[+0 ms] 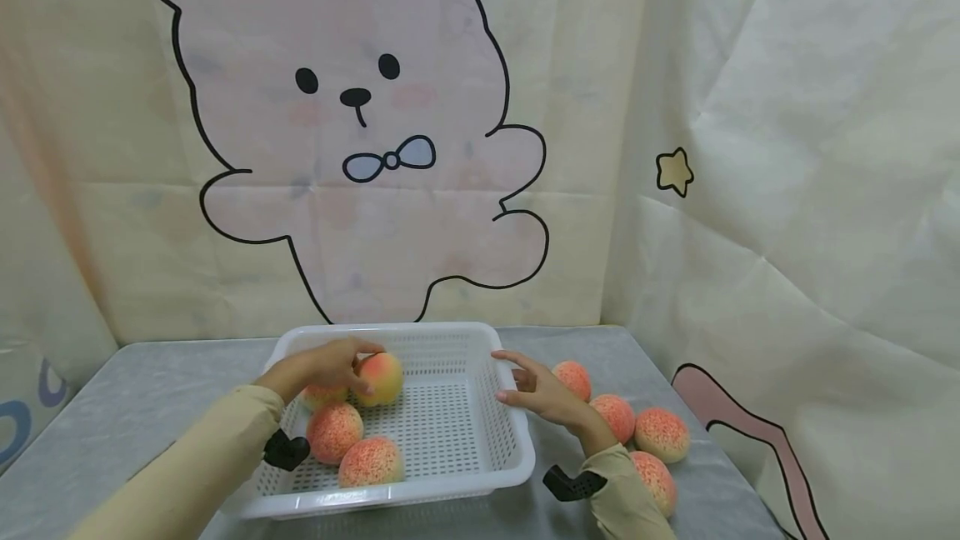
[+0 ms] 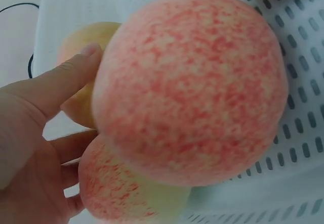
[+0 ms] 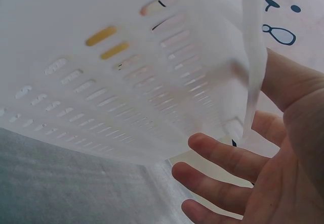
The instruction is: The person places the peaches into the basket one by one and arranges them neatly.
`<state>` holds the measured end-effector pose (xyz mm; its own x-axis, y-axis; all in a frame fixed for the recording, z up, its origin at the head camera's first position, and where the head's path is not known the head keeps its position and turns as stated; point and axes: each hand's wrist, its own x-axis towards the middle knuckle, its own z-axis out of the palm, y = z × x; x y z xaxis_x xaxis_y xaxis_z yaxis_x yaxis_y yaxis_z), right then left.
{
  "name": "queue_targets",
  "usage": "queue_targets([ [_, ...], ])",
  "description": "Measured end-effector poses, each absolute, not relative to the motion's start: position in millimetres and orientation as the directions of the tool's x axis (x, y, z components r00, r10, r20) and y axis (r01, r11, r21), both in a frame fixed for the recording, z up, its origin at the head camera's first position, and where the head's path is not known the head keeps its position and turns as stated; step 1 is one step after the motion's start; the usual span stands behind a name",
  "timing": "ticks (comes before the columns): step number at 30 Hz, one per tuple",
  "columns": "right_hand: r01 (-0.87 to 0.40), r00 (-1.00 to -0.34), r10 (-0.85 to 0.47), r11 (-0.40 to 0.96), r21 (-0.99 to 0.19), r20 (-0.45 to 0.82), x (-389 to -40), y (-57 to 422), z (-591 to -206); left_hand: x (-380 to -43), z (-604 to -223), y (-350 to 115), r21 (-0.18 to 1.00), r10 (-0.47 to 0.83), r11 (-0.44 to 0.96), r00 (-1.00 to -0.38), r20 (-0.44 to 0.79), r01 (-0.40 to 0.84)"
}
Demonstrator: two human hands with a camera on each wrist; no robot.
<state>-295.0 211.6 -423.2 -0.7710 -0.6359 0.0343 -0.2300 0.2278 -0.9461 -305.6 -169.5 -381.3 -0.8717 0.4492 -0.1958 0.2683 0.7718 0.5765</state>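
Observation:
My left hand point(image 1: 333, 365) grips a yellow-and-pink peach point(image 1: 381, 379) at the left back of a white plastic basket point(image 1: 504, 486). In the left wrist view, the thumb lies on a yellowish peach point(image 2: 78, 97), partly hidden behind a large speckled peach point(image 2: 192, 87). Another peach point(image 1: 322, 396) shows below the hand, and two speckled ones, a peach point(image 1: 335, 433) and a peach point(image 1: 371, 462), sit nearer the front. With its digits on either side of the wall, my right hand point(image 1: 543, 390) holds the basket's right rim point(image 3: 257, 47).
Right of the basket, several loose peaches point(image 1: 660, 434) rest on the grey cloth-covered table point(image 1: 150, 415), close to the right forearm. A curtain point(image 1: 585, 148) with a cartoon animal hangs behind the table, and another point(image 1: 825, 190) stands along the right.

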Motion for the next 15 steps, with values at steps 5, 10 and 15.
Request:
queue_targets([
  [5, -0.238, -0.767, -0.64, 0.226, -0.945, 0.04, -294.6, 210.3, -422.0, -301.9, -383.0, -166.5, 0.491, 0.385, 0.84, -0.89, -0.243, 0.229],
  [10, -0.236, -0.768, -0.639, 0.228, -0.944, 0.038, -295.0, 210.3, -422.3, -300.1, -381.2, -168.5, 0.505, 0.376, 0.835, -0.896, -0.237, 0.217],
  [15, -0.231, -0.766, -0.641, 0.222, -0.947, 0.037, -294.9, 211.0, -422.5, -300.2, -382.5, -173.1, 0.534, 0.395, 0.814, -0.892, -0.219, 0.229],
])
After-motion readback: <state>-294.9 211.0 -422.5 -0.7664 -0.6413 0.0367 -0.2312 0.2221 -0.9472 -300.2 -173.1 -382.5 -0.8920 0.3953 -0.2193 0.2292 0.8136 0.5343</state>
